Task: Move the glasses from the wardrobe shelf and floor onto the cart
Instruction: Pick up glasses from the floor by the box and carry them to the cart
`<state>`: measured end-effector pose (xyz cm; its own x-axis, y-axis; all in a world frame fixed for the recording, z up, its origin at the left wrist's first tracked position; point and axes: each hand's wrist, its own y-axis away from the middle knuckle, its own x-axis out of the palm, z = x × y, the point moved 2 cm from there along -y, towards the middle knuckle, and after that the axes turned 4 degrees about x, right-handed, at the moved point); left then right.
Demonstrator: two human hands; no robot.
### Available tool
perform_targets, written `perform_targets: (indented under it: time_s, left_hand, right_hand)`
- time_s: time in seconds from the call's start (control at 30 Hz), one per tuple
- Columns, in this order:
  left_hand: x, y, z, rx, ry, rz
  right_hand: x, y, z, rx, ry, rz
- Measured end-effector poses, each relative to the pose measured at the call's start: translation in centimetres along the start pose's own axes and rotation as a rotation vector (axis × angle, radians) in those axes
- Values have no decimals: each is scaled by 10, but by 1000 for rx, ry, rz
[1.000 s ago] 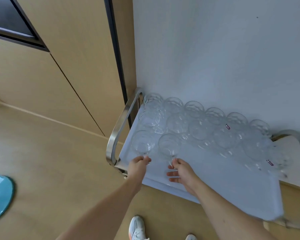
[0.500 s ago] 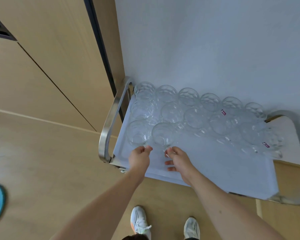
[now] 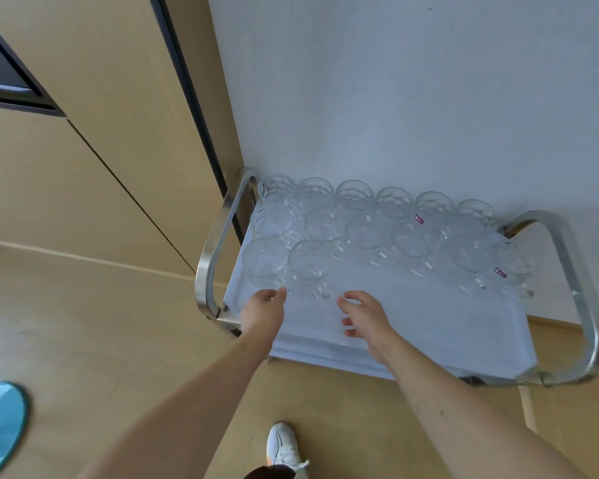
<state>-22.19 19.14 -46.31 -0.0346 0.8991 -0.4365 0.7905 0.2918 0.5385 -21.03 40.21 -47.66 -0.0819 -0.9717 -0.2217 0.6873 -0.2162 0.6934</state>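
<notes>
Left hand: fingers loosely extended, holding nothing; the fingertips lie just beside the foot of the front-left glass; contact cannot be confirmed. Right hand: fingers spread and relaxed, holding nothing, positioned over the bare front part of the cart tray, near the base of the second front glass but apart from it.

Location of the glasses, relative to the cart: all visible glasses stand upright on its white tray. A back row runs along the wall-side edge, a second row sits directly in front of it, and the two front glasses begin a third row at the left handle end. Neighbouring glasses appear packed close, rim near rim. This layout is judged deliberate: filling from the wall side and left end keeps the front of the tray free for further glasses and keeps set-down clear of standing glass.

Status: both hands free suggests placement of the front pair is complete. The wardrobe shelf is not in view.
</notes>
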Motion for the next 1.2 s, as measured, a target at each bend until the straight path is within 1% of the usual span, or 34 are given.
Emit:
perform_targets:
  time_s: [0.1,0.17,0.27,0.43,0.57,0.67,0.73,0.87,0.97,1.03,1.2]
  left_hand:
    - [10,25,-22,86,-11,-19]
    - [22,45,-41,162,3,2]
    - [53,80,-75,281,-38,50]
    - [131,156,-128,538,-168,147]
    - [209,226,-160,747,-319,263]
    - [271,276,-177,877,-392,363]
    - [318,316,-183,941,-423,441]
    - [401,396,-180,1066,-449,627]
    - [449,448,-174,1155,-492,753]
    - [476,480,-170,1237,-549,819]
    - [532,544,-152,1469,-668,998]
  right_hand:
    - [-29,14,6,-49,-5,2]
    - [-53,27,10,-89,-20,-10]
    - [-97,49,12,-146,-27,-41]
    - [-189,92,3,-249,10,-159]
    - [-281,128,-29,-331,19,-295]
    - [-349,154,-63,-345,17,-406]
    - [-397,176,-90,-328,-7,-508]
    - [-476,224,-150,-268,-101,-654]
    - [-522,258,-194,-204,-82,-779]
    - [-548,279,-224,-152,-87,-871]
    - [-593,320,-286,-9,-121,-1029]
